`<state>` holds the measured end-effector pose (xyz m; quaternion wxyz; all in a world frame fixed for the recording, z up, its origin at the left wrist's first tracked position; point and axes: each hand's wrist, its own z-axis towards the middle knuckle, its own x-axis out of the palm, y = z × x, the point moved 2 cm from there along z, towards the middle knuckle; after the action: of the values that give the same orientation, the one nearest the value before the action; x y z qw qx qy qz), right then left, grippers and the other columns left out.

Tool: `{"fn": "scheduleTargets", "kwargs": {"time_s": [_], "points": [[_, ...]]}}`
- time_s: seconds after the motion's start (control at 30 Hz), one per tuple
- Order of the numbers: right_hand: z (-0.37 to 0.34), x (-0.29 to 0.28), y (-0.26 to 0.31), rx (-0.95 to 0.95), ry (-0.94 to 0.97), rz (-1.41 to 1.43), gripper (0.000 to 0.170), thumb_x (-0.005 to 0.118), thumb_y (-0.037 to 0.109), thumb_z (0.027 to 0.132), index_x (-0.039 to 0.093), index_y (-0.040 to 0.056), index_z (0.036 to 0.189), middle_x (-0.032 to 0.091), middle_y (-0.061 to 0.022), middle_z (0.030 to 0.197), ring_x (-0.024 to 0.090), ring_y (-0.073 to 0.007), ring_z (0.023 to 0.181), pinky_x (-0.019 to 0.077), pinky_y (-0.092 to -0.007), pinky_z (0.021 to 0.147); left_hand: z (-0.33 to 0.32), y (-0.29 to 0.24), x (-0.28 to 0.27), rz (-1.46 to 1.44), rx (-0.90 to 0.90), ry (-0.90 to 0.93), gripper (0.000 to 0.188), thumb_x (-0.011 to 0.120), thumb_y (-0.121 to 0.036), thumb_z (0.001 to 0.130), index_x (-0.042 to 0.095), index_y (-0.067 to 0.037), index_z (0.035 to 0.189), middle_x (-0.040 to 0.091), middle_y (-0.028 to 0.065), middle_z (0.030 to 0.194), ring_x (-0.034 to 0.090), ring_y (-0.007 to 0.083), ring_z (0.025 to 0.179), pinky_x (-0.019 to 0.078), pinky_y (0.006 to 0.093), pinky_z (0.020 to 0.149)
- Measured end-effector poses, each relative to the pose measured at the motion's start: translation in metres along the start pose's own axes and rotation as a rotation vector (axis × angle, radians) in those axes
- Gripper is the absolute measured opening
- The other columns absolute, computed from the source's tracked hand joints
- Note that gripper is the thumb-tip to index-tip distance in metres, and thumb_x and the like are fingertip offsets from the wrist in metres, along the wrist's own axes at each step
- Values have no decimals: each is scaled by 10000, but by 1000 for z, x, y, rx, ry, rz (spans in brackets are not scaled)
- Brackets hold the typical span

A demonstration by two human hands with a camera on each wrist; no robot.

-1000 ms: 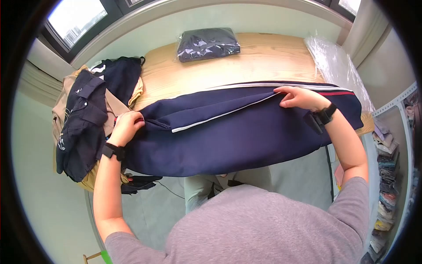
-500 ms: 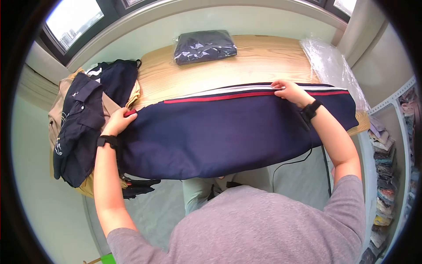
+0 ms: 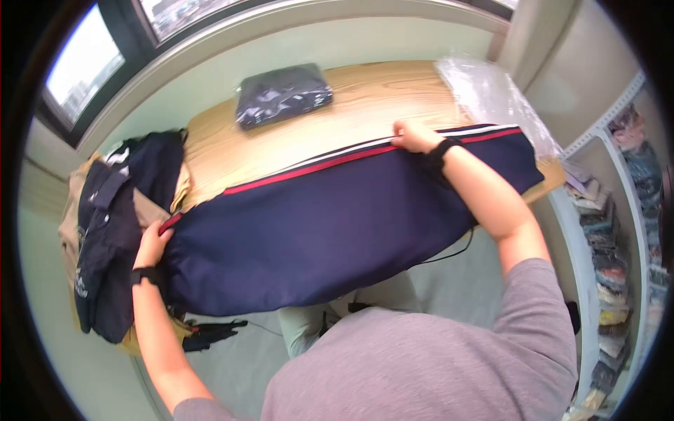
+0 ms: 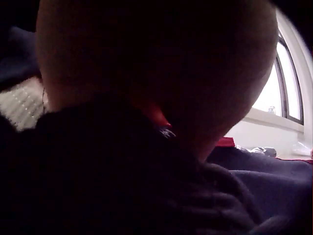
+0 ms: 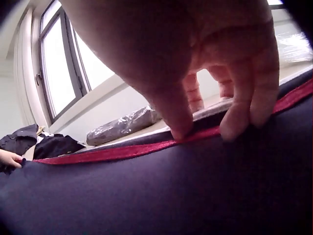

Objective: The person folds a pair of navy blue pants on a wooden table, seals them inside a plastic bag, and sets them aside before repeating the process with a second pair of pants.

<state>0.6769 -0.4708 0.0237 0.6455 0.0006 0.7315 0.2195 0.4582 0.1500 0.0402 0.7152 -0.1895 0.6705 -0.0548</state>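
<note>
Navy track pants [image 3: 309, 224] with red and white side stripes lie lengthwise along the table's near side, the near part overhanging the edge. At their left end my left hand [image 3: 151, 244] pinches the corner, where a short red piece of trim shows by the thumb. In the left wrist view that hand is mostly a dark silhouette. My right hand [image 3: 418, 137] is at the far striped edge, right of the middle. In the right wrist view, its thumb and fingers [image 5: 237, 120] touch the cloth along the red stripe, spread apart with light showing between them.
A dark garment in clear plastic [image 3: 284, 96] lies at the back of the wooden table [image 3: 379, 91]. Clear plastic bags [image 3: 484, 88] lie at the back right. A clothes pile [image 3: 105, 238] stands at the left, and shelves of folded clothes [image 3: 611, 281] at the right.
The top layer, folded back toward me with its white edge showing, has been laid flat to the far edge, exposing the red stripe. The head view has tilted and shifted.
</note>
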Motion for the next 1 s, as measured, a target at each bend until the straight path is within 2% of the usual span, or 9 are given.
{"fn": "scheduleTargets", "kwargs": {"time_s": [0.1, 0.27, 0.33, 0.5, 0.6, 0.7, 0.77, 0.83, 1.0], "points": [[-6, -5, -2, -141, -56, -93, 271, 651, 221, 800, 642, 57, 1016, 687, -157, 891, 664, -303, 770, 523, -413, 725, 1, -9, 3, -42, -14, 94, 304, 662, -231, 831, 566, 22, 971, 614, 147, 815, 570, 232, 753, 447, 346, 720], [-24, -40, -32, 94, 190, -11, 306, 647, 127, 751, 628, 54, 1047, 680, -180, 886, 656, -358, 831, 511, -432, 727, -9, -5, -16, -612, -176, 310, 386, 604, -106, 735, 591, 18, 1101, 631, 48, 970, 567, 155, 896, 411, 250, 869], [-24, -46, -63, 73, 52, -252, 221, 578, 68, 726, 713, 33, 897, 686, -222, 881, 675, -371, 822, 532, -437, 733, -12, -6, -20, -603, -190, 293, 393, 600, -84, 722, 590, 18, 1101, 631, 48, 971, 570, 154, 892, 417, 253, 861], [-34, -67, -124, 323, -77, -271, 291, 522, 40, 813, 669, 2, 1061, 642, -259, 1060, 622, -380, 1034, 496, -425, 886, -12, 1, -15, -344, -226, 258, 371, 659, -10, 687, 583, 8, 1049, 613, 50, 918, 568, 167, 845, 445, 276, 812], [-20, -57, -151, 268, -350, -245, 166, 595, 11, 697, 698, -5, 825, 669, -229, 855, 652, -385, 836, 512, -424, 767, -3, 16, -12, -230, -184, 237, 336, 689, -19, 690, 568, 0, 1002, 590, 64, 871, 555, 184, 822, 444, 293, 795], [-23, -56, -140, 136, -411, -141, 127, 633, 57, 713, 693, 13, 815, 672, -209, 815, 659, -359, 813, 512, -407, 761, 5, 29, -12, -156, -102, 139, 318, 687, -20, 689, 553, 4, 977, 574, 81, 845, 541, 197, 801, 441, 309, 775], [-12, -48, -155, 136, -143, -50, 208, 688, 104, 741, 673, 20, 931, 691, -172, 891, 661, -309, 851, 513, -388, 767, 8, 28, -13, -90, -119, 136, 305, 668, -27, 692, 555, 10, 973, 576, 90, 832, 536, 213, 786, 441, 329, 772], [-32, -51, -132, 5, -230, -98, 516, 708, 164, 803, 514, -7, 1249, 611, -203, 1170, 609, -304, 1046, 480, -364, 912, 16, 37, -9, -99, -107, 171, 309, 671, -27, 695, 568, 10, 984, 593, 93, 843, 550, 212, 799, 450, 336, 776], [-138, -41, 39, -544, -18, 136, 510, 682, 56, 745, 532, 41, 1232, 557, -179, 1264, 521, -341, 1185, 432, -379, 996, 31, 46, -8, 73, -88, 169, 342, 732, -89, 703, 579, -2, 996, 636, 128, 862, 595, 239, 822, 467, 360, 764]]}}
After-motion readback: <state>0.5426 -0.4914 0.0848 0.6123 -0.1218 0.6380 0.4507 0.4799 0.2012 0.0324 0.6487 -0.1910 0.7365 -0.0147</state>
